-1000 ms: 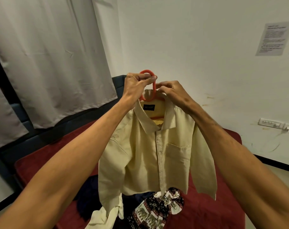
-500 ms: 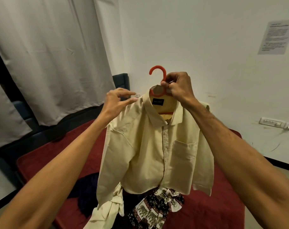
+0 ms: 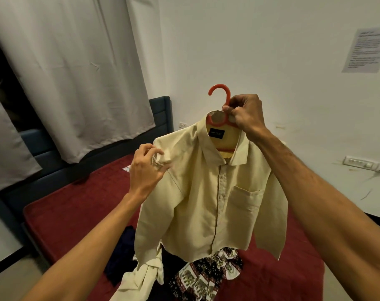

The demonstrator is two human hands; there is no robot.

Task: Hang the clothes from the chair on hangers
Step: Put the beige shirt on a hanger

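Observation:
A pale yellow buttoned shirt hangs on an orange plastic hanger held up in front of me. My right hand grips the hanger's neck just under the hook. My left hand pinches the cloth at the shirt's left shoulder, bunching it a little. Below the shirt lie more clothes: a dark one with an elephant print, a cream one and a navy one.
A dark red bed with a dark blue frame fills the floor ahead. White curtains hang at the left. A white wall at the right carries a paper notice and a socket strip.
My left hand let go of the hanger hook, dropped to the shirt's left shoulder and took hold of the cloth. The shirt now hangs more spread out on the hanger.

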